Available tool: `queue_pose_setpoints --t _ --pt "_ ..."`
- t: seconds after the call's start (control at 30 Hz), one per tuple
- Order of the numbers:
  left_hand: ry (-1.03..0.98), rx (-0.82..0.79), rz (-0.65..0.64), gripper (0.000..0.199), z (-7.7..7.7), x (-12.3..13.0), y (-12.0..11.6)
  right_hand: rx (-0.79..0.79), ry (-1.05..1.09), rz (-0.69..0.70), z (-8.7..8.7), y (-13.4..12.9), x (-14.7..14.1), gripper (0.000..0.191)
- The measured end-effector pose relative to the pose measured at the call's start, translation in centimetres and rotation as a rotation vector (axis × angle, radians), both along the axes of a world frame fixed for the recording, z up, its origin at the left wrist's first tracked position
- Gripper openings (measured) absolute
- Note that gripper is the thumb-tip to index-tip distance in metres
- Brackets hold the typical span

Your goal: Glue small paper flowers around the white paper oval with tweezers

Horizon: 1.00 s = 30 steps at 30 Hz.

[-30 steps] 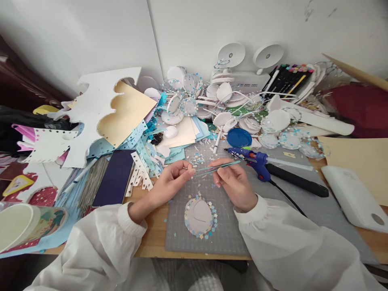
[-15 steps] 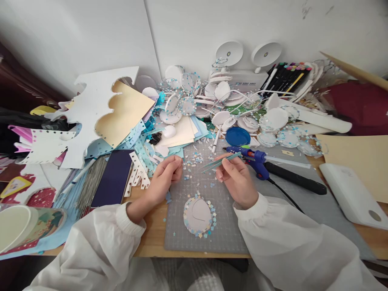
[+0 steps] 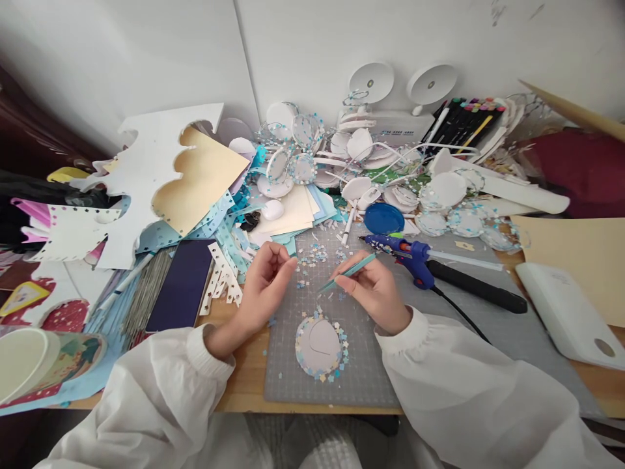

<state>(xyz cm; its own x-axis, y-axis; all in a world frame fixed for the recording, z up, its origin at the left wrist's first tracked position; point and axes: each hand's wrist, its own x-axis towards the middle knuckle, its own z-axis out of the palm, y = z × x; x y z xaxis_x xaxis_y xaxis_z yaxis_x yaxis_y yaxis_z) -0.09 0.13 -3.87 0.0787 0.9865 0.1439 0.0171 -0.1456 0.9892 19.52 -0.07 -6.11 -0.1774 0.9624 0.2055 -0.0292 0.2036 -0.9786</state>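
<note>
My right hand point(image 3: 378, 296) grips teal tweezers point(image 3: 359, 266). Their tips point left and down over the grey cutting mat point(image 3: 286, 384). Across from them hovers my left hand point(image 3: 263, 283), fingers loosely curled and thumb parted from them, with no object visible in it. Between and below the hands lies a white disc point(image 3: 319, 345) bordered with small blue, cream and white stars; a thin curved line crosses its face. Loose paper stars point(image 3: 312, 255) are scattered on the mat beyond the hands.
A blue glue gun point(image 3: 415, 257) with its cord lies right of my right hand. Wire-trimmed white discs point(image 3: 303, 169) crowd the back. Left are a dark blue phone-like slab point(image 3: 180, 286), punched paper strips point(image 3: 222, 280) and a cup point(image 3: 29, 365). A white device point(image 3: 571, 312) lies far right.
My left hand has loosened from a closed pinch, its thumb now apart. The tweezers in my right hand have swung so their tips sit lower and further left.
</note>
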Motion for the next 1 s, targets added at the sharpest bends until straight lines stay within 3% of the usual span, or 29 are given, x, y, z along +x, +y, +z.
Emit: queue_pose_setpoints --t 0.17,0.33,0.67,1.0 --pt "-0.014 -0.064 0.062 0.036 0.16 -0.24 0.16 0.120 -0.145 0.142 -0.41 -0.42 -0.06 0.010" --pt "-0.013 -0.097 0.110 0.037 0.05 -0.34 0.22 0.165 -0.226 0.217 -0.63 -0.74 -0.14 0.006" --pt "0.054 -0.101 0.079 0.041 -0.10 -0.38 0.13 0.249 -0.210 0.094 -0.33 -0.75 -0.10 0.006" --pt "0.062 -0.116 0.077 0.041 -0.03 -0.36 0.04 0.398 -0.280 0.261 -0.78 -0.83 -0.26 0.004"
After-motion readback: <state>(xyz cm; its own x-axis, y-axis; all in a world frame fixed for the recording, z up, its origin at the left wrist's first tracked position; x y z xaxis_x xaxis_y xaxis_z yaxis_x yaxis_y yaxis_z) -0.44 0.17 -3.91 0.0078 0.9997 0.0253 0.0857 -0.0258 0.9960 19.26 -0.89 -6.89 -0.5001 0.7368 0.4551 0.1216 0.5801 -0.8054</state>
